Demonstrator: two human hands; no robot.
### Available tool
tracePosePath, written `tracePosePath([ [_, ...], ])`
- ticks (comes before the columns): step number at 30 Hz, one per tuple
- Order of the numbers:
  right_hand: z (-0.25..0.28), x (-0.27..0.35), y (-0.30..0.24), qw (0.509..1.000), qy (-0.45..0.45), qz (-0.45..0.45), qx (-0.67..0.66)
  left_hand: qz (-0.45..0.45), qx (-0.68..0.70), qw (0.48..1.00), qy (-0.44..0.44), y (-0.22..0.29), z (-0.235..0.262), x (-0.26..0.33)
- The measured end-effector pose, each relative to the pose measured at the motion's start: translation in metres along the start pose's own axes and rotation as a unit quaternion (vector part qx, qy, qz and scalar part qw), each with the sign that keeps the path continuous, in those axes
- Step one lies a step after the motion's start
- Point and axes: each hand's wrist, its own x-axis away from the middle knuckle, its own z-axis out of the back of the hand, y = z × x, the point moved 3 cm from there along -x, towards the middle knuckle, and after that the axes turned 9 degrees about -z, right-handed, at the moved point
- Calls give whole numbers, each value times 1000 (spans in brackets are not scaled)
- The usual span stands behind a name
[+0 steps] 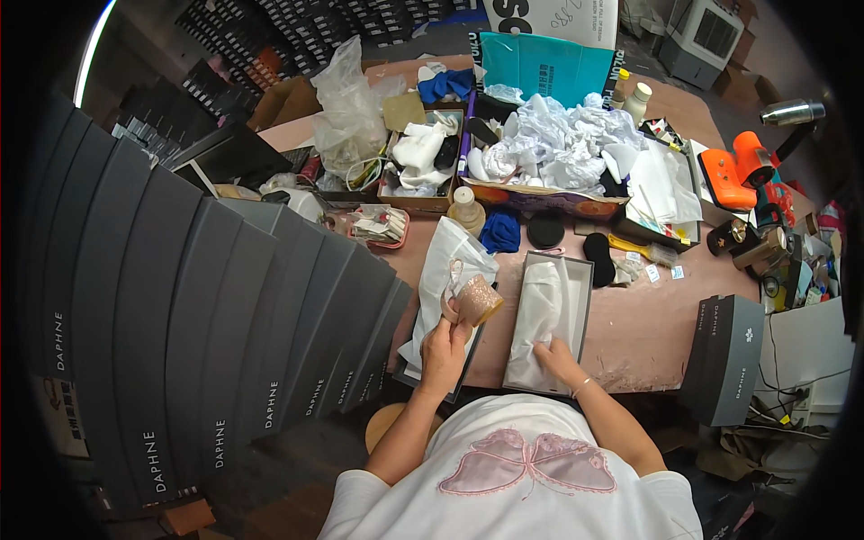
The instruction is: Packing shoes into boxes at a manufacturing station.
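My left hand [443,357] is closed around a glittery rose-gold shoe [476,300] with a thin strap, raised above the table. Below and beyond it, white tissue paper [453,251] spreads over a dark, shallow box part. To the right lies an open grey shoebox [586,288] with more white tissue paper [543,301] inside. My right hand [560,363] reaches over the box's near end, its fingers closed on the edge of that paper. Whatever lies under the paper is hidden.
Stacked grey shoeboxes [225,306] rise along the left. Another grey box stack [725,360] stands at the table's right edge. Behind are a bottle [465,212], a blue cloth [500,231], a round black tin [545,230], a yellow-handled brush [643,249] and a carton of crumpled paper [558,200].
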Motion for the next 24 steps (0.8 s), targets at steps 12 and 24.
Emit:
tracePosePath([
  [12,16,37,-27,999,5,20,-46,278,555,784,0,-27,-13,-14],
  [24,17,33,-28,993,68,72,-67,285,509,810,56,-61,-19,-12],
])
